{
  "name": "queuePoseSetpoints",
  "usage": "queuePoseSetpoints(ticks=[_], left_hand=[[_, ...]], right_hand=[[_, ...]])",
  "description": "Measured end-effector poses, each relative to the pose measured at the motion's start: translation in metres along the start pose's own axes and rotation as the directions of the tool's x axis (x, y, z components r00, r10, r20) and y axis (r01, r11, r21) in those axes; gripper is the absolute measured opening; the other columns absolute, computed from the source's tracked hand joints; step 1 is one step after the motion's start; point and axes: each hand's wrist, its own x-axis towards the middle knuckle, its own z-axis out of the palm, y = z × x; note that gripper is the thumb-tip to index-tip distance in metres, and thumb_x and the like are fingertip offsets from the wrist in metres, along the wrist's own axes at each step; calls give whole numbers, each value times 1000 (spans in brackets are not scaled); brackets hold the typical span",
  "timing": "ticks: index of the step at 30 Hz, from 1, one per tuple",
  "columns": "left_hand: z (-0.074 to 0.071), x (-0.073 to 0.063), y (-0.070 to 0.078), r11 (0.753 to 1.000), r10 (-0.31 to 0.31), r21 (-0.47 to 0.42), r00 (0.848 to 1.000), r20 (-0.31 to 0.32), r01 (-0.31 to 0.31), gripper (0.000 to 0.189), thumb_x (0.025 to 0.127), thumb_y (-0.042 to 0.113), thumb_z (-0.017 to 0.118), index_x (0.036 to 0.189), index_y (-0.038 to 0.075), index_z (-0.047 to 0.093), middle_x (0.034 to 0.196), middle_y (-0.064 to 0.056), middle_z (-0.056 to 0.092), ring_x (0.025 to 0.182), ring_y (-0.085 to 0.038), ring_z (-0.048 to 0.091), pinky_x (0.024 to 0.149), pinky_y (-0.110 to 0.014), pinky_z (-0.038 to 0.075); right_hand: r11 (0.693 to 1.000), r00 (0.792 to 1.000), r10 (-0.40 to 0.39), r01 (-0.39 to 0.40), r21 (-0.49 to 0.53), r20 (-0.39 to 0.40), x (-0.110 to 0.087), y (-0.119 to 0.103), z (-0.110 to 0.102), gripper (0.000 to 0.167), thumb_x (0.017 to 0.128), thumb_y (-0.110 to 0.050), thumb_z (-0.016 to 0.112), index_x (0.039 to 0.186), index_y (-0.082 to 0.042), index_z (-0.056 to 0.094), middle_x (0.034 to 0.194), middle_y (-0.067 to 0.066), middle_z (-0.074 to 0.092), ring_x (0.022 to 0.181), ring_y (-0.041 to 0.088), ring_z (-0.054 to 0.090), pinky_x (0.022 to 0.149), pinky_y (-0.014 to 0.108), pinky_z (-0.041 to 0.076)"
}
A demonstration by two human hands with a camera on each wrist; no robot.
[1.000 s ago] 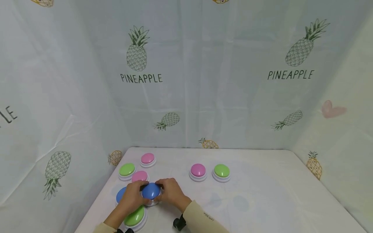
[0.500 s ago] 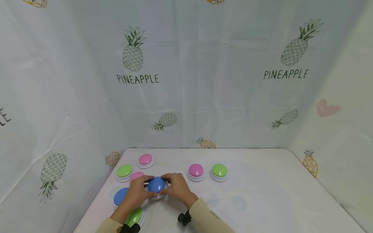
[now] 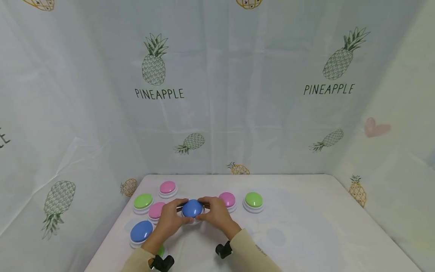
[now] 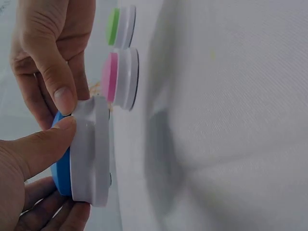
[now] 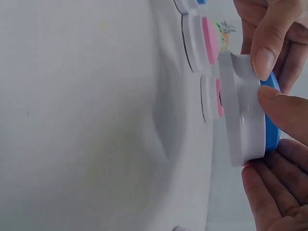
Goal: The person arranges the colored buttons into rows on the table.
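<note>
A blue push button (image 3: 192,208) with a white round base is held up off the table between both hands. My left hand (image 3: 171,218) grips its left side, thumb at the near edge and fingers at the far edge. From the right, my right hand (image 3: 218,216) grips it the same way. In the left wrist view the button's white base (image 4: 91,154) is seen edge-on, apart from the tabletop. Both thumbs almost meet on the rim, as the right wrist view of the button (image 5: 245,110) also shows.
On the white table (image 3: 299,226), left of my hands, are pink buttons (image 3: 167,187), a green button (image 3: 143,201) and a blue button (image 3: 141,231). My left arm partly covers another green button (image 3: 161,251). Beyond my right hand stand a pink button (image 3: 227,199) and a green button (image 3: 253,200).
Both hands have carried the blue button rightward and farther from me, away from the left group. The other buttons have kept their places; the head view has shifted slightly.
</note>
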Motion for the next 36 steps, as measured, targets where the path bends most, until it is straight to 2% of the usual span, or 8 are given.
queuePoseSetpoints(ticks=[7,15,23,30,36], left_hand=[[19,7,12,999,13,-30,1000,-8,-13,68,73,3,95,134,-5,65,132,-23,68,124,-44,64,104,-57,54],[43,20,21,989,92,-116,996,-19,-93,66,71,-3,95,130,-10,65,130,-26,68,120,-44,67,102,-53,56],[64,30,39,987,87,-138,996,-7,-87,65,74,-1,94,132,-8,64,133,-25,66,124,-43,65,104,-52,54],[86,37,51,976,128,-176,992,6,-125,65,73,-3,94,130,-10,64,131,-26,67,123,-43,66,102,-50,56],[105,45,60,965,157,-212,988,9,-151,64,73,-3,94,129,-9,65,130,-25,67,121,-42,67,102,-49,56]], right_hand=[[1000,999,13,-13,12,-42,-5,9,-17,54,80,-7,91,130,2,70,129,17,72,117,34,71,100,46,59],[999,991,-29,25,-31,-129,-11,24,-36,52,76,-4,93,123,5,72,121,20,74,108,34,74,94,43,62],[1000,985,27,-28,-5,-169,-18,36,-57,54,78,-4,91,127,5,70,126,22,72,113,36,73,96,42,61],[998,976,69,-70,3,-206,-29,49,-75,54,80,-3,90,129,6,69,128,23,71,117,38,70,99,45,59],[997,960,63,-71,-18,-273,-37,56,-89,53,78,-1,91,127,7,70,125,22,72,115,37,72,97,44,60]])
